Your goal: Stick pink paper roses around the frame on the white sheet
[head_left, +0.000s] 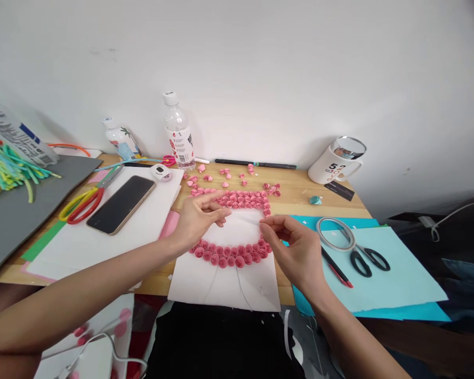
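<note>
A white sheet of paper [223, 289] lies in front of me with rolled pink paper roses [239, 261] set on it in a ring. Pencil lines run down the sheet below the ring. Over the ring's upper left side, my left hand [205, 216] is closed, thumb and forefinger pinched together. My right hand [294, 250] is at the ring's right side, its fingertips also pinched. Whatever either pinch holds, if anything, is too small to make out. Loose pink paper roses [225, 184] lie on the table behind the sheet.
Scissors with black handles [361, 263], a tape roll [319, 234] and pens [335, 267] lie on blue paper [403, 279] at right. A mug [327, 164] and water bottle [179, 139] stand by the wall. Left are a phone [121, 204] and red-yellow scissors [85, 205].
</note>
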The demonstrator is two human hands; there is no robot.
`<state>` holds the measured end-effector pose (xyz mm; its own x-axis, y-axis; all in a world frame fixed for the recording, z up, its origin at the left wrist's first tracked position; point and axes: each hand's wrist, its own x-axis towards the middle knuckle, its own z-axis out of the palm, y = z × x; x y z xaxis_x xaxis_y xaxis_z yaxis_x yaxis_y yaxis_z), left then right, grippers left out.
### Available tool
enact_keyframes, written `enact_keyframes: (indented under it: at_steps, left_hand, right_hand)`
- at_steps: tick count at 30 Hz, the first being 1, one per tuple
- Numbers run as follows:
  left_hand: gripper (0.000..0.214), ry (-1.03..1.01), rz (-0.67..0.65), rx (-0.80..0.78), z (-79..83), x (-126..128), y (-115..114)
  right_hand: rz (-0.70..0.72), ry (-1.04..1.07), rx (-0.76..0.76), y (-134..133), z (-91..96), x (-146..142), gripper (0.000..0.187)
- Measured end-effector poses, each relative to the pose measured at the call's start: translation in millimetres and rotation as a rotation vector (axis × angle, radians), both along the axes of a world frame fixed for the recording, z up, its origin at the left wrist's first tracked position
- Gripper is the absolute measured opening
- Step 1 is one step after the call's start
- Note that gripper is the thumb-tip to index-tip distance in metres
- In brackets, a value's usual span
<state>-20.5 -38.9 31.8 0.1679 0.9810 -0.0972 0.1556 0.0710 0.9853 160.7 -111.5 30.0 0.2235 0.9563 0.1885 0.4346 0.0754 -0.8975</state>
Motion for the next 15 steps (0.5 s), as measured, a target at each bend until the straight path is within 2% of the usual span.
enact_keyframes:
  at_steps: [2,7,12,15]
  left_hand:
    - [0.020,0.116,-0.088,0.015,-5.7,-1,3]
    - [0.014,0.391,-0.230,0.078,-19.7,2,7]
    - [0.014,0.418,-0.316,-0.057,-23.7,1,13]
    - [0.021,0.420,-0.459,-0.083,-27.8,-4,18]
  right_hand:
    - [0.022,-0.042,-0.045,3,0.9,3,0.014]
    - [0.127,-0.205,-0.150,13,-2.0,11,0.013]
    - [0.179,-0.298,-0.200,22,-5.2,18,0.010]
    - [0.223,-0.343,-0.265,27,-6.3,20,0.009]
